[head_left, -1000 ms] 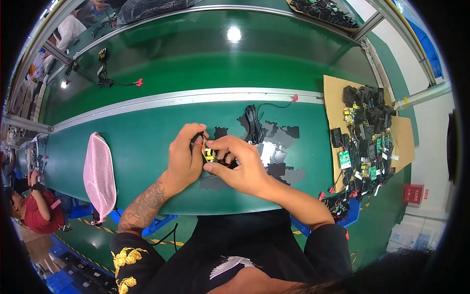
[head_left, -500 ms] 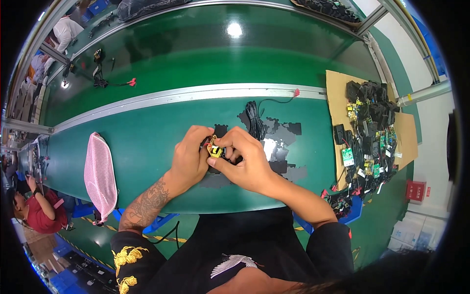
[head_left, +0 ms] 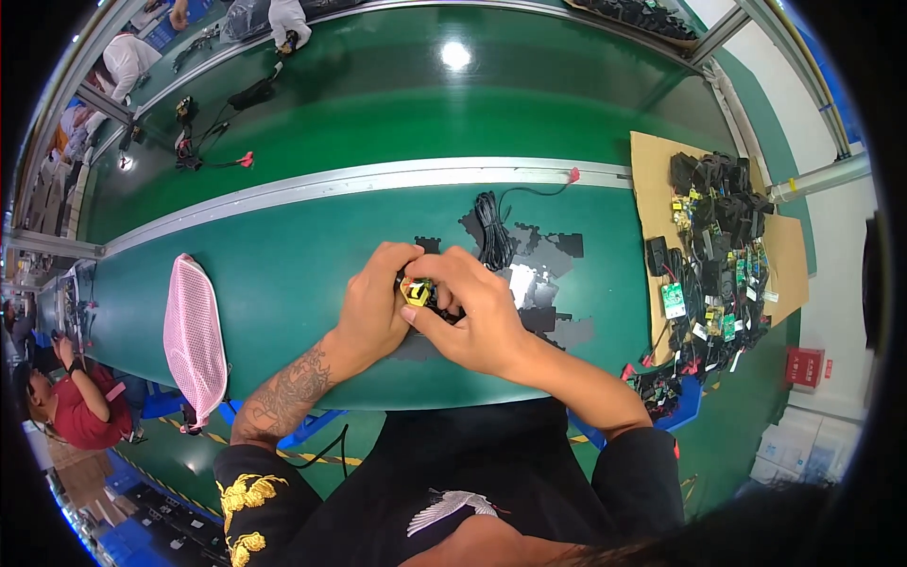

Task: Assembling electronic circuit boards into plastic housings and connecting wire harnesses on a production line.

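A small circuit board with a yellow transformer (head_left: 417, 291) sits between my two hands over the green table. My left hand (head_left: 370, 300) is closed on its left side. Fingers of my right hand (head_left: 480, 312) wrap round the other side, the thumb pressing near the transformer's lower edge. My fingers hide much of the board and the black parts beneath it. Thin dark grey cut sheets (head_left: 564, 248) lie under and to the right of my hands. A bundled black cable (head_left: 492, 231) rests beside them, its loose end running to a red connector (head_left: 573, 176).
A pink mesh bag (head_left: 195, 331) lies at the left edge. Cardboard (head_left: 652, 170) at the right carries piled circuit boards with black adapters (head_left: 723, 246). Beyond the metal rail (head_left: 378, 183), wired parts (head_left: 189, 151) lie on a green surface. A co-worker's white-sleeved hand (head_left: 289, 33) reaches in there.
The yellow transformer has turned slightly in my fingers, and my right index finger has shifted. Across the rail, a co-worker's hand and a dark wired part have appeared; the other wired parts moved slightly left.
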